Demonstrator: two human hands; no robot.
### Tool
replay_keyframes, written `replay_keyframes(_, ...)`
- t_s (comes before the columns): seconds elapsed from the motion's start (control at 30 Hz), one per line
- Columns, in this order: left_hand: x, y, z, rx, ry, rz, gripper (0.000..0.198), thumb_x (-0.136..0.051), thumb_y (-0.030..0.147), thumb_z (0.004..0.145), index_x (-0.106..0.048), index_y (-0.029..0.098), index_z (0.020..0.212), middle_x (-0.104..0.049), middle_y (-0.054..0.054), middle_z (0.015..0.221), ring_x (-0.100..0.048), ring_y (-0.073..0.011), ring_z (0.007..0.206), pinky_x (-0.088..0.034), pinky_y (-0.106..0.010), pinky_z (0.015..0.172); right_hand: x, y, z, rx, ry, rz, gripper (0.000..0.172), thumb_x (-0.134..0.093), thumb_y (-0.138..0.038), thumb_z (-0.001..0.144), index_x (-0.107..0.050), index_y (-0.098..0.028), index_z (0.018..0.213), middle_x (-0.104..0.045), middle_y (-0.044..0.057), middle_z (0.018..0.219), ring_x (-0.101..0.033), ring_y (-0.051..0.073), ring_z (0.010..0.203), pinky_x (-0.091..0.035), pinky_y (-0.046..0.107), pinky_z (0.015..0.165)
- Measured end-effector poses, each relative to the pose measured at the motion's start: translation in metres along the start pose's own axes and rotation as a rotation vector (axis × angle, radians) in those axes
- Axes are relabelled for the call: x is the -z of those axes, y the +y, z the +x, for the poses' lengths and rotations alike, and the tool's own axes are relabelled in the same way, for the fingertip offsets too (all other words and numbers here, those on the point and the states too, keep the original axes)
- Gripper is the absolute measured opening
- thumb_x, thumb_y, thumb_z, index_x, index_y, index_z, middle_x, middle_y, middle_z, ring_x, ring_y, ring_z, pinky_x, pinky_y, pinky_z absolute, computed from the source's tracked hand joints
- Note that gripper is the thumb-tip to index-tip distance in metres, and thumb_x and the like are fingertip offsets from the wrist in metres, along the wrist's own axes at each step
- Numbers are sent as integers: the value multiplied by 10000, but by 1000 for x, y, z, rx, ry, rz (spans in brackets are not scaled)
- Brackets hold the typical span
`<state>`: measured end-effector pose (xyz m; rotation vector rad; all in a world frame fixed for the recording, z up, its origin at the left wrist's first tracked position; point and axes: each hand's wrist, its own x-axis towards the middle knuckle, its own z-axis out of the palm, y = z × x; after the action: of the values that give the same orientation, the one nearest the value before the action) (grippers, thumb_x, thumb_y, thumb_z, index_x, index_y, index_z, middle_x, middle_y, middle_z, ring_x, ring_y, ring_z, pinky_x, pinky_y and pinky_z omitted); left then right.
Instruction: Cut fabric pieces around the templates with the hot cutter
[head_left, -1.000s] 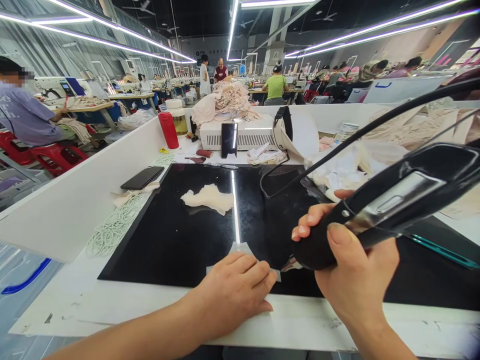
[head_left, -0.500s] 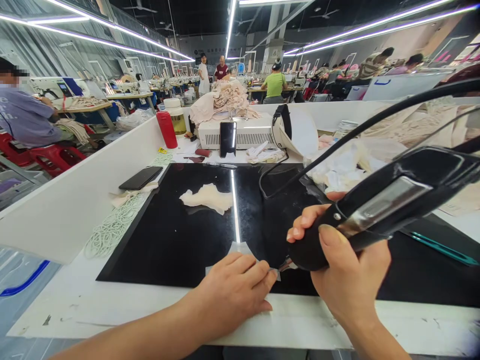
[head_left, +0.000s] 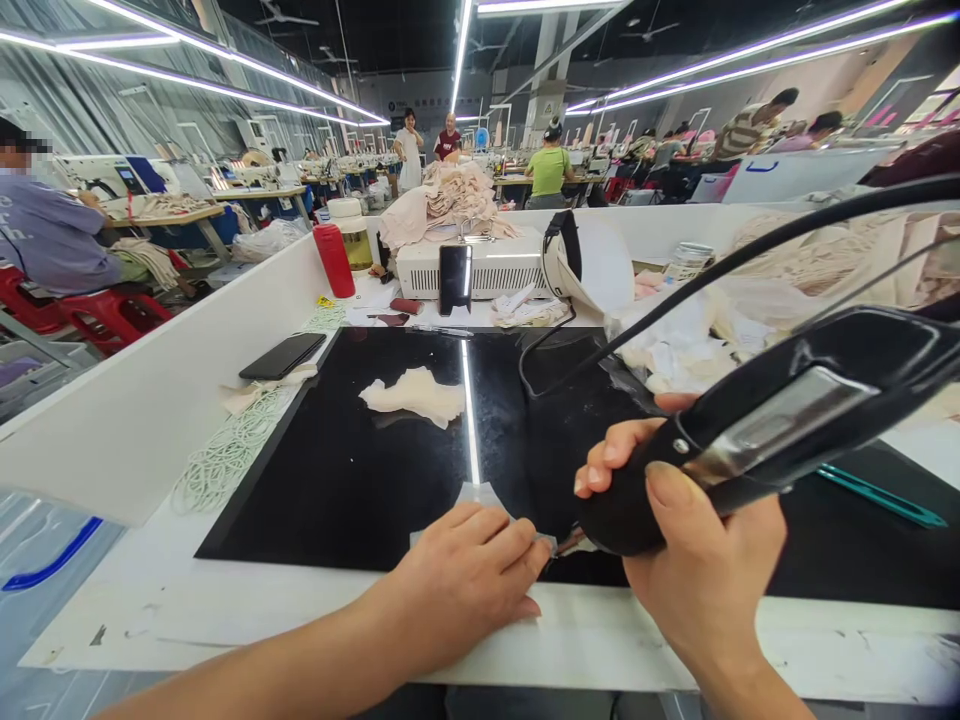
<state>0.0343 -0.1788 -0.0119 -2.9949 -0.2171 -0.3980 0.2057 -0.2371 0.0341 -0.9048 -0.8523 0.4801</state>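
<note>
**Tip beside the fingertips**

Centre the clock on the left hand, twelve pointing away. Palm down, fingers half curled, it covers a grey patch on the black board; whether it pinches an edge is hidden. The patch shows at twelve and three. Also at three, the right hand wraps tightly round a black tool, its tip close to the left fingertips; contact is unclear. A slip could injure those fingers; weak pressure could let the patch skid. The cord, at two, could snag.
</note>
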Motion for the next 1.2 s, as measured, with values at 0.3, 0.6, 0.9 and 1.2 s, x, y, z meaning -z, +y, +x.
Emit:
replay_keyframes(0.3, 0, -2, 0, 8, 24, -50, 449, -613, 420, 993, -544, 144, 1340, -643, -52, 1182, -597, -220, 1036, -501, -372, 881, 5, -12, 10, 33, -76, -73, 511, -825, -369, 827, -585, -328, 1276, -683, -7, 919, -655, 181, 778, -597, 328, 708)
replay_keyframes(0.6, 28, -25, -40, 320, 117, -251, 337, -549, 320, 1027, -582, 185, 1334, -633, -99, 1284, -599, -213, 1173, -515, -401, 1045, -18, -23, 13, 23, -48, -90, 375, -857, -389, 780, -633, -283, 1062, -671, 12, 898, -664, 204, 692, -600, 373, 600)
replay_keyframes(0.9, 23, -26, -64, 553, 137, -373, 228, -735, 241, 901, -694, 208, 1123, -653, -53, 1186, -624, -202, 1101, -536, -365, 985, -59, -1, 2, -5, -99, 18, 427, -849, -312, 791, -586, -287, 1126, -663, -1, 846, -654, 204, 675, -589, 388, 605)
replay_keyframes(1.2, 20, -25, -62, 602, 204, -504, 78, -674, 153, 933, -650, 194, 995, -662, -14, 1143, -609, -167, 1049, -491, -310, 942, -77, 12, -4, 3, -128, 40, 403, -804, -316, 840, -553, -287, 1153, -654, -17, 840, -640, 196, 667, -556, 395, 641)
